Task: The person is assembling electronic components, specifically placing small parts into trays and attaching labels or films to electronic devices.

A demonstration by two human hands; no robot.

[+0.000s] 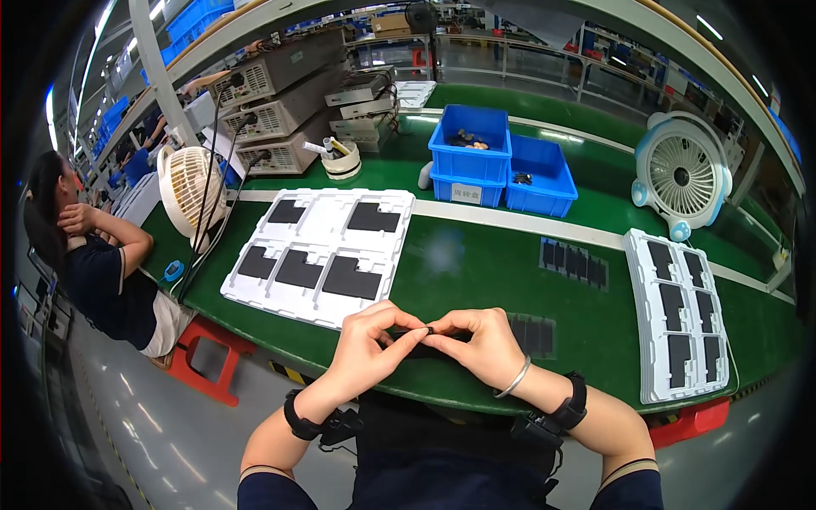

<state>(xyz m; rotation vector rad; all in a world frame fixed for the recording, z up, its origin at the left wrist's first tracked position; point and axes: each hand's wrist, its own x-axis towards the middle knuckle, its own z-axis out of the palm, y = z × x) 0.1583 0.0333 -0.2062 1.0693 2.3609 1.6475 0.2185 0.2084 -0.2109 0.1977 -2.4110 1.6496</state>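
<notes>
At the near edge of the green table, my left hand (374, 340) and my right hand (480, 342) meet fingertip to fingertip. Both are closed in a pinch on a small black piece (430, 331), mostly hidden by the fingers. Left of them lies a white moulded tray (319, 240) with several flat black L-shaped pieces (351, 279) in its compartments. Beside my right hand, dark flat strips (534, 337) rest on the table in a row. A similar row of dark strips (575, 263) lies farther back.
A stack of white trays (649, 340) holding black pieces stands at right. Blue bins (467, 157) with small parts sit at the back, near a pen cup (342, 161) and stacked metal instruments (276, 106). Fans (682, 174) flank the table. Another person (98, 272) sits at left.
</notes>
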